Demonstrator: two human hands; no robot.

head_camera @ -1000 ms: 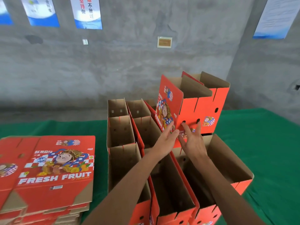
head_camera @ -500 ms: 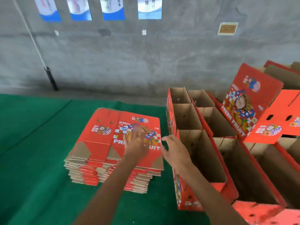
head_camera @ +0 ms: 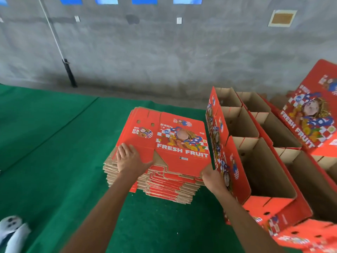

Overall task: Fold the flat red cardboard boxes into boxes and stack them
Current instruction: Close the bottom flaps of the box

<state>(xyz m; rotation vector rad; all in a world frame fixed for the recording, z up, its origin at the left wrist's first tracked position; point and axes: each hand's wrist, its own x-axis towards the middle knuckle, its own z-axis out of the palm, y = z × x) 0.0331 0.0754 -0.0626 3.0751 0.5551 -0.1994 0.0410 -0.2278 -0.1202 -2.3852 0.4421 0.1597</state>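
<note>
A person looks down at a stack of flat red cardboard boxes (head_camera: 164, 157) lying on a green, felt-like floor covering (head_camera: 54, 152) in front of a rough grey concrete wall (head_camera: 164, 52). The top flat box (head_camera: 175, 143) is printed glossy red with a cartoon figure and the words "FRESH FRUIT"; its cut flaps along the near edge show raw brown corrugated board. The left hand (head_camera: 130, 159) rests palm-down on the near left part of the top sheet, fingers straight and close together, pressing rather than gripping. The right hand (head_camera: 213, 177) is at the near right corner of the stack, its fingers seemingly curled round the edge of the top sheet, though the fingertips are hidden beneath it. Just beside the stack on the right stand several folded open boxes (head_camera: 255, 157) in rows, red outside and plain brown inside, with small round holes in their walls; another red box (head_camera: 313, 115) leans above them at the far right. The flat sheet is likely light and fairly stiff across its panels but will bend readily along the scored creases, so it looks best lifted by two opposite edges. The printed face may be slightly slick; the cut edges give better purchase. A white shoe (head_camera: 12, 232) shows at the lower left.
</note>
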